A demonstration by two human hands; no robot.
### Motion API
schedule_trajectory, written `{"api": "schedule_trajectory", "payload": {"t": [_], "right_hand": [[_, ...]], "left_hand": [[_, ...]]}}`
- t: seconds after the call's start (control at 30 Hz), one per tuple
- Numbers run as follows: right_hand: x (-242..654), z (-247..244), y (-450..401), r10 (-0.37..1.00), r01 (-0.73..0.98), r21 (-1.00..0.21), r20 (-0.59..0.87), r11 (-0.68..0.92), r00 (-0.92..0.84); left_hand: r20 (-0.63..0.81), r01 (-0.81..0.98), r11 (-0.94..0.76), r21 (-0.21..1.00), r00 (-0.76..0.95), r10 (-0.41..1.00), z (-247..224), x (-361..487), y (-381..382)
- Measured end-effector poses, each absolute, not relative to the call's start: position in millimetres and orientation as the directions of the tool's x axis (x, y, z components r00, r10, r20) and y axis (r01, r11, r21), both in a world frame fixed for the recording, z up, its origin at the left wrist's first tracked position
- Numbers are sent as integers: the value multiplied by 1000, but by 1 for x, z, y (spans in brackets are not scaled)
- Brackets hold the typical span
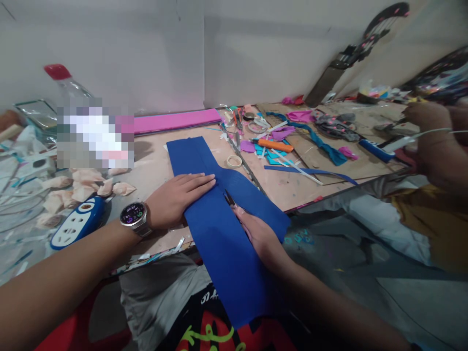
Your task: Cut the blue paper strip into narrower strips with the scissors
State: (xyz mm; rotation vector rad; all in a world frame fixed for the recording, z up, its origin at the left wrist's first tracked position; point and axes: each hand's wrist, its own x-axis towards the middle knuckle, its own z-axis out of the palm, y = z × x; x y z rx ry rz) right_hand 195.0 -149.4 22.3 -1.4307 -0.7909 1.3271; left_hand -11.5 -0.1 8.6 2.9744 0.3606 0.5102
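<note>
A long blue sheet (223, 239) lies over the table's front edge and hangs down toward my lap. My left hand (183, 195), with a watch (133, 217) on the wrist, rests flat on the sheet, fingers extended and pointing right. My right hand (256, 231) is closed around black scissors (229, 199), whose blades are at a cut running up the sheet. To the right of the cut, a blue strip (252, 190) curves away from the main part. The scissor handles are mostly hidden under my right hand.
A power strip (78, 222) and peach-coloured bundles (76, 187) lie left. A tape roll (234, 161), orange cutter (275, 145) and scraps are beyond the sheet. A pink sheet (175, 121) lies by the wall. Another person's hands (438, 136) are at the right.
</note>
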Motion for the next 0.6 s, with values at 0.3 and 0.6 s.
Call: {"api": "schedule_trajectory", "payload": {"t": [0.3,0.6], "right_hand": [[195,30,-151,943,-123,-960,-271,-250,195],[196,24,-151,915,-129,-935,-352,-332,199]], "left_hand": [[320,209,-964,167,913,254,8,-12,1],[309,209,-967,145,919,245,8,-12,1]]}}
